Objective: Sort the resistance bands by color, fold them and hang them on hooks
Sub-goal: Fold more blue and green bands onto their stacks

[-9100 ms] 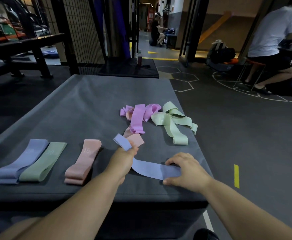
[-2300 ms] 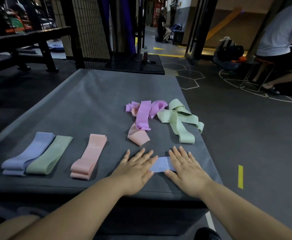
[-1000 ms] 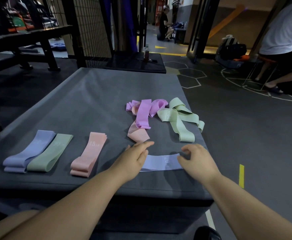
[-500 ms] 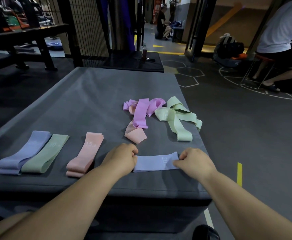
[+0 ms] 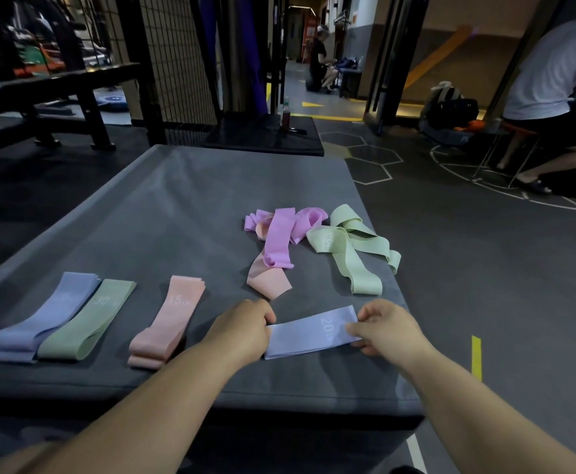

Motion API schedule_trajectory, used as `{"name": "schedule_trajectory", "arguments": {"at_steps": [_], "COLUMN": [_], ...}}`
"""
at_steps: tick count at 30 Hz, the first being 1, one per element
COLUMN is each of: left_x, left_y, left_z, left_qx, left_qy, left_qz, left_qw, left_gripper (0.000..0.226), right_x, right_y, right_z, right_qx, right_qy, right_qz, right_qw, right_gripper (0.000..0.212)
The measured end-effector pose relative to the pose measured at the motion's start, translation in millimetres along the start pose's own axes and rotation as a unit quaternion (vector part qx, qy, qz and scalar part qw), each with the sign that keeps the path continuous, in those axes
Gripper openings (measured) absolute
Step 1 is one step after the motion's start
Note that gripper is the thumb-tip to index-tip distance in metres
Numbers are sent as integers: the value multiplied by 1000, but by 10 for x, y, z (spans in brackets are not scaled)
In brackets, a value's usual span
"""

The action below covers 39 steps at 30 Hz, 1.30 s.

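Right at the near edge of the bench (image 5: 177, 206), your left hand (image 5: 242, 328) is curled over the left end of the blue band (image 5: 308, 333) and grips it. Your right hand (image 5: 387, 328) pinches the right end between thumb and fingers. The two hands are apart, with the band lying flat on the bench between them. Its printed "20" faces up close to your right hand.

To your left, at about the same depth, three folded bands lie in a row, each angled away from you. The lavender band (image 5: 45, 319) and the green band (image 5: 88, 319) touch side by side, and the green one is marked "30". The peach band (image 5: 168, 319), marked "15", sits apart from them, just beside your left hand.

Farther back, beyond your hands, the unsorted bands lie loose. A loose peach strip (image 5: 269, 280) pokes out toward you from under the pink bands (image 5: 281, 234). The pale green bands (image 5: 351, 248) are tangled just to their right, near the bench's right edge.

Past the far end of the bench, a bottle (image 5: 285, 112) stands on a low black platform (image 5: 262, 135). A person in a white shirt (image 5: 553, 70) sits at the right on the gym floor (image 5: 485, 268).
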<state>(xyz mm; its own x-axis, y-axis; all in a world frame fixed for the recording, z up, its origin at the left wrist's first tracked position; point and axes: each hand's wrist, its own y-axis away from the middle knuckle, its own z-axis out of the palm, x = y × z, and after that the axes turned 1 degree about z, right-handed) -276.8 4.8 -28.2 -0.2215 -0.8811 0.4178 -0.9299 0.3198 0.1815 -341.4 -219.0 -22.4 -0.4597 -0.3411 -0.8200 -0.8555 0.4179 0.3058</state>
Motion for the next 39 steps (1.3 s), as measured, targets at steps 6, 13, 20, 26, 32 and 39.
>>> {"name": "schedule_trajectory", "arguments": {"at_steps": [6,13,20,26,32,39], "left_x": [39,17,-29,-162,-260,-232], "left_y": [25,33,110,183,253,399], "left_z": [-70,-101,-181,-208,-232,-146], "left_qx": [-16,-81,-97,-88,-72,-46], "left_qy": [28,238,368,351,318,182], "left_qz": [6,-47,-62,-55,-35,-8], "left_qw": [999,967,923,931,945,982], "left_gripper": [17,14,12,12,14,12], "right_x": [5,-18,-69,-158,-228,-255], "right_y": [-46,-118,-185,-151,-172,-198], "right_z": [-9,-5,64,223,356,482], "right_qx": [-22,-29,-21,-12,2,38], "right_qy": [-96,-153,-189,-146,-98,73], "right_qz": [26,43,51,16,-2,-65], "right_qw": [995,987,981,989,995,995], "right_gripper": [17,13,10,14,11,21]}}
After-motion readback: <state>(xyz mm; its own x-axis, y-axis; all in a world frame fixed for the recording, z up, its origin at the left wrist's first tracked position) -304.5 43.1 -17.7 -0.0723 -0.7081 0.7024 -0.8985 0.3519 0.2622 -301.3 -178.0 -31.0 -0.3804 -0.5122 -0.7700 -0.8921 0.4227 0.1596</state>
